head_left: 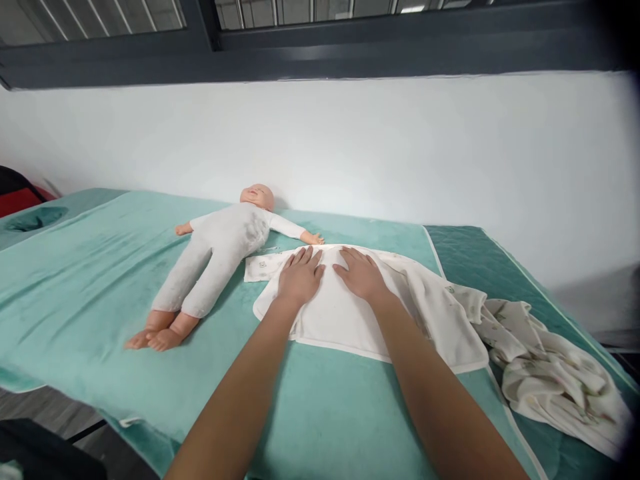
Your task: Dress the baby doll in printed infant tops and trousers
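Observation:
A small white baby top lies spread out on the green sheet, its long sleeves reaching to the left and right. Both hands rest flat on its upper part. My left hand presses on the left side with fingers stretched out. My right hand lies a short way to the right, fingers also extended. To the left, a baby doll with a white cloth body lies on its back, head toward the wall. One of its hands touches or nearly touches the top's upper edge.
A bunched white printed cloth lies at the right, against the top's right sleeve. The green sheet covers the bed. Behind stands a white wall under a dark window frame. A red and black item is at the far left.

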{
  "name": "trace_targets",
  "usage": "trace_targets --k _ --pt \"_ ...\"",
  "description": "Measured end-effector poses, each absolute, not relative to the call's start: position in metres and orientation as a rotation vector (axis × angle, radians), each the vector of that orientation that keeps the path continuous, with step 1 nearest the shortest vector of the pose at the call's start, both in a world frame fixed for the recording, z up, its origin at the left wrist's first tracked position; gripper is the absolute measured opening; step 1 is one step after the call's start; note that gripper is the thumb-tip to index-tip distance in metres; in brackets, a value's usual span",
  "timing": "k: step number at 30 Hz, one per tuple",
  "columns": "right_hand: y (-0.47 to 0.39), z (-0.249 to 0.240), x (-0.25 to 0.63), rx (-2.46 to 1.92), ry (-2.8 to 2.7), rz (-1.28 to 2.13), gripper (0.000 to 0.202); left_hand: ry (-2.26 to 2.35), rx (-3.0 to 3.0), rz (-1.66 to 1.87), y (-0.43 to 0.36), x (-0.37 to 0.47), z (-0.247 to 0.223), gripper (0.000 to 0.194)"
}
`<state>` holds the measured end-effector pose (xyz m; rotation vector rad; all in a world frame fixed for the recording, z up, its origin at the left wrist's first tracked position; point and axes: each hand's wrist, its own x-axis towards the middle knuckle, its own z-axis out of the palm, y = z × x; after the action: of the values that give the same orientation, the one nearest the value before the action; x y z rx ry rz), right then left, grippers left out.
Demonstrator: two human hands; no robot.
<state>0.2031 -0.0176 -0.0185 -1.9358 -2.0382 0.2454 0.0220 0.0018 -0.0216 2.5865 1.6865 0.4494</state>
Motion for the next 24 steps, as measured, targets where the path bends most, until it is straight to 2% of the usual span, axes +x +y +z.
trace_targets --k 7,12,14,20,24 --pt "-0.041 -0.013 0.236 -2.082 -1.87 0.332 0.056 1.651 2.592 0.47 -0.001 0.021 -0.018 0.048" --pt "-0.069 0.017 0.261 -1.75 -1.641 0.502 0.043 1.657 2.579 0.474 -0.001 0.022 -0.017 0.048" --pt "-0.08 0.027 0.283 -1.716 -1.491 0.44 0.037 1.659 2.578 0.474 0.0 0.022 -0.016 0.048" --pt "-0.105 -0.002 0.379 -2.129 -1.461 0.105 0.039 1.677 2.579 0.456 0.001 0.023 -0.016 0.048" --pt "-0.121 -0.021 0.423 -2.362 -1.406 0.094 0.047 1.696 2.574 0.446 0.001 0.024 -0.014 0.048"
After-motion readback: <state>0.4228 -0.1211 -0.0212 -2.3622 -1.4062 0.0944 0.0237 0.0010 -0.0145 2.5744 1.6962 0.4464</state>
